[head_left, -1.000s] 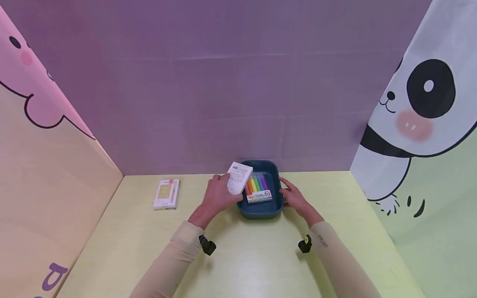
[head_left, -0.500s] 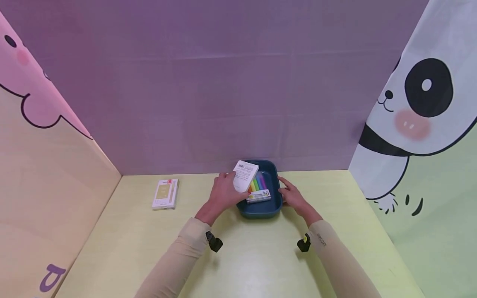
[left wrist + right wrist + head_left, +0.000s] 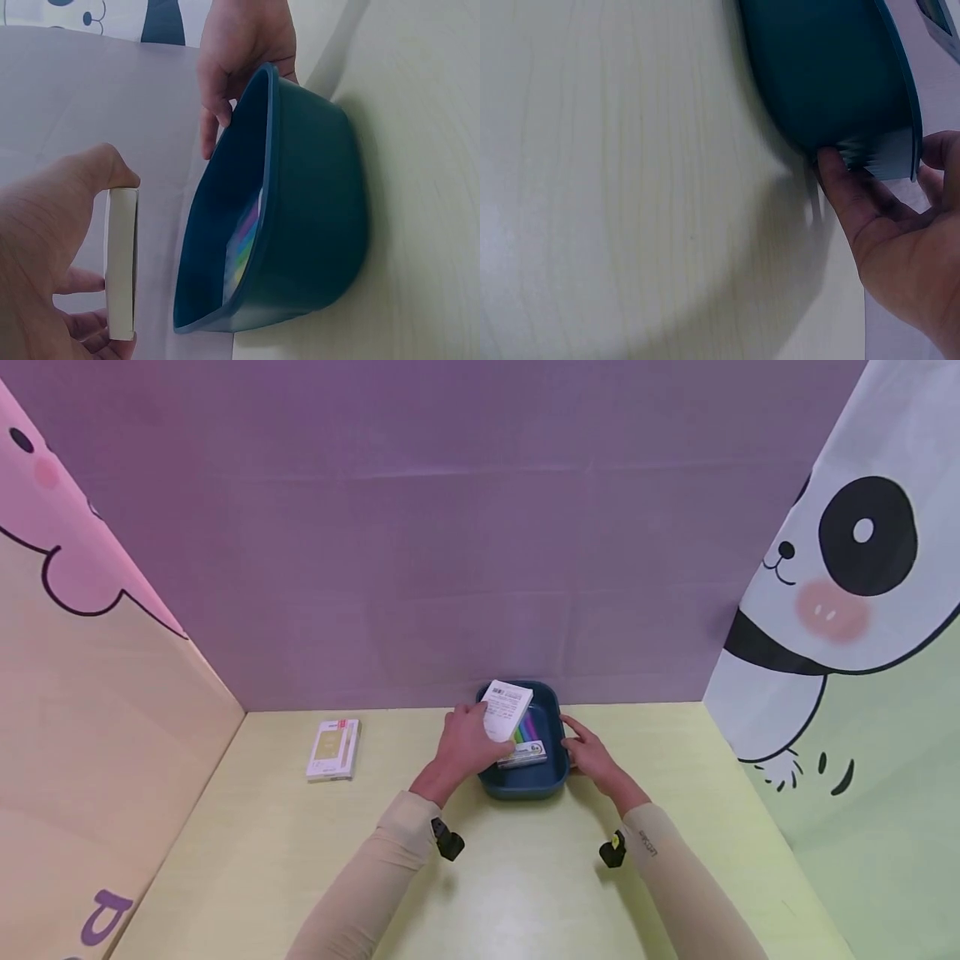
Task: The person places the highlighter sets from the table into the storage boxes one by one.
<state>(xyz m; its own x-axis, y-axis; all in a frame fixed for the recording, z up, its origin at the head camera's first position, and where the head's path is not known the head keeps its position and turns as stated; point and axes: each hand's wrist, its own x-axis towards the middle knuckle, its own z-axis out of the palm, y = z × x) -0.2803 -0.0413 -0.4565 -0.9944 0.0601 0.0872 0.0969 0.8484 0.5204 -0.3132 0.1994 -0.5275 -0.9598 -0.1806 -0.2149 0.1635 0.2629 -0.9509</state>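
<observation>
My left hand (image 3: 465, 745) (image 3: 52, 247) grips a white box (image 3: 507, 710) (image 3: 121, 262) with a barcode label and holds it over a dark blue basin (image 3: 525, 781) (image 3: 300, 225) (image 3: 817, 75). A pack of coloured markers (image 3: 527, 739) (image 3: 244, 244) lies inside the basin, partly hidden by the box. My right hand (image 3: 588, 752) (image 3: 885, 225) rests against the basin's right side, its thumb at the rim and its fingers against the outer wall.
A second flat white box (image 3: 333, 749) lies on the yellow table (image 3: 525, 893) to the left. A purple wall stands just behind the basin; cartoon-printed panels close off both sides.
My left hand has carried the white box to the right, from the basin's left rim to above its inside. The right hand has stayed at the basin's side.
</observation>
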